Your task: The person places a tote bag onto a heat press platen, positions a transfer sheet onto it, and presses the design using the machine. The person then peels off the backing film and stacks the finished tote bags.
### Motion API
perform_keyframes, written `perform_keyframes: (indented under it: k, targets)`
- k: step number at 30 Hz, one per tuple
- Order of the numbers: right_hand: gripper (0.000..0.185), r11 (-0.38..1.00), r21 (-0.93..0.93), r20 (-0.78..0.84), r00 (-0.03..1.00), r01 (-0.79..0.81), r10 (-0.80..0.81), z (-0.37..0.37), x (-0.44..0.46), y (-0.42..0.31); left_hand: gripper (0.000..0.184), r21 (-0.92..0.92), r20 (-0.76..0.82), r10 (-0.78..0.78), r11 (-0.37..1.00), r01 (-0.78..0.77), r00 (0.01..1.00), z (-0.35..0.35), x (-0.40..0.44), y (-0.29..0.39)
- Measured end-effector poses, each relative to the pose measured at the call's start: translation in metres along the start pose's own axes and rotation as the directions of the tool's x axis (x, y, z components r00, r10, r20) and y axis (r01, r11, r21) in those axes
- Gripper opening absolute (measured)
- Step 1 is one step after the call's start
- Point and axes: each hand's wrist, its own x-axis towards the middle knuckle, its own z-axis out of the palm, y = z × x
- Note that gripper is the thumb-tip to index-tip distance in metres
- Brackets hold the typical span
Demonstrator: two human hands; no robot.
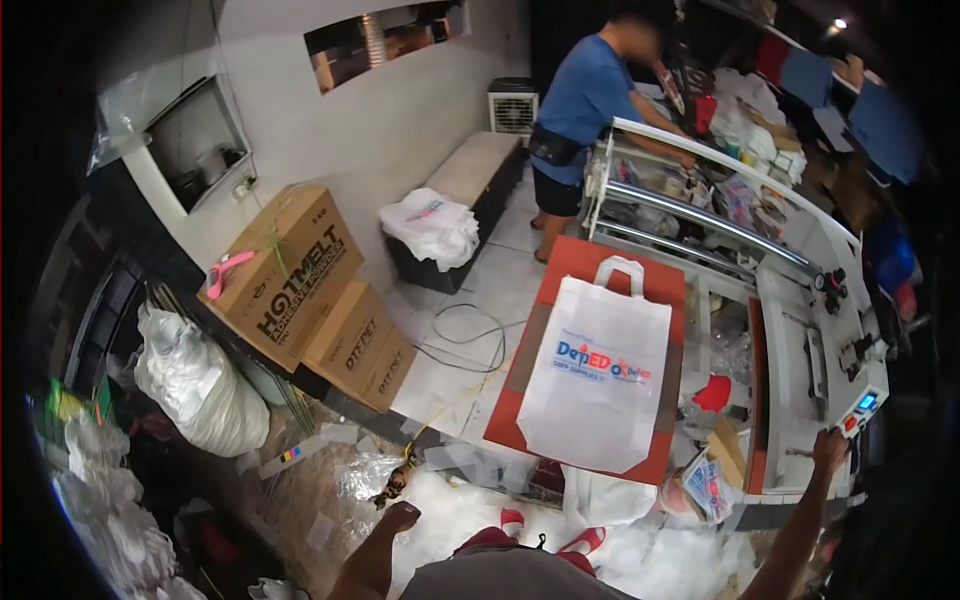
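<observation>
Left hand [402, 517], bag's 8 o'clock: low, nothing seen in it; finger spread can't be told. Flat white fabric bag [595, 415], blue-red print, lies on red rectangular platen [572, 257]. Looks light, limp, easily creased; best held by loop handle [622, 264] at 12. Right hand [829, 450], 4 o'clock: at white control box [862, 410], grip unclear.
</observation>
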Motion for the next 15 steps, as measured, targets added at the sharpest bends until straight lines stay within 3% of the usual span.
perform_keyframes:
  k: [2, 4, 6, 7, 8, 9, 11, 12, 13, 15]
  targets:
    - [0.028, 0.998, -0.03, -0.065, 0.996, 0.059, -0.061, -0.02, -0.026, -0.016, 0.038, 0.055, -0.03, 0.02, 0.998, -0.018, 0.999, 0.011, 0.007, -0.011]
    - [0.025, 0.99, 0.005, -0.1, 0.985, 0.141, -0.14, -0.018, -0.038, -0.03, 0.031, -0.054, 0.077, -0.091, 0.994, 0.095, 0.993, 0.038, 0.028, -0.028]
    - [0.027, 0.967, 0.116, -0.129, 0.969, 0.226, -0.211, -0.028, -0.059, -0.047, 0.027, -0.08, 0.068, -0.035, 0.996, 0.04, 0.997, 0.043, 0.016, -0.016]
    - [0.029, 0.914, 0.206, -0.203, 0.929, 0.349, -0.309, -0.039, -0.07, -0.053, 0.022, 0.26, 0.158, 0.121, 0.952, -0.16, 0.98, 0.036, 0.007, 0.003]
    - [0.029, 0.866, 0.214, -0.237, 0.884, 0.453, -0.404, -0.052, -0.08, -0.059, 0.017, 0.54, 0.244, 0.274, 0.759, -0.364, 0.93, 0.03, -0.001, 0.021]
    - [0.031, 0.823, 0.326, -0.186, 0.885, 0.466, -0.428, -0.07, -0.088, -0.068, 0.016, 0.558, 0.227, 0.312, 0.734, -0.386, 0.923, 0.031, -0.006, 0.037]
    - [0.035, 0.658, 0.462, -0.272, 0.801, 0.594, -0.533, -0.104, -0.1, -0.077, 0.015, 0.339, 0.089, 0.268, 0.897, -0.283, 0.959, 0.048, 0.001, 0.055]
    - [0.032, 0.606, 0.522, -0.321, 0.796, 0.6, -0.513, -0.094, -0.099, -0.076, 0.014, 0.145, 0.018, 0.197, 0.969, -0.198, 0.98, 0.065, 0.006, 0.058]
    - [0.03, 0.495, 0.689, -0.261, 0.819, 0.529, -0.511, -0.088, -0.099, -0.077, 0.013, -0.034, -0.039, 0.126, 0.991, -0.127, 0.991, 0.082, 0.011, 0.062]
    - [0.027, 0.424, 0.603, -0.355, 0.704, 0.675, -0.615, -0.087, -0.108, -0.088, 0.012, -0.19, -0.117, 0.1, 0.974, -0.121, 0.988, 0.117, 0.016, 0.078]
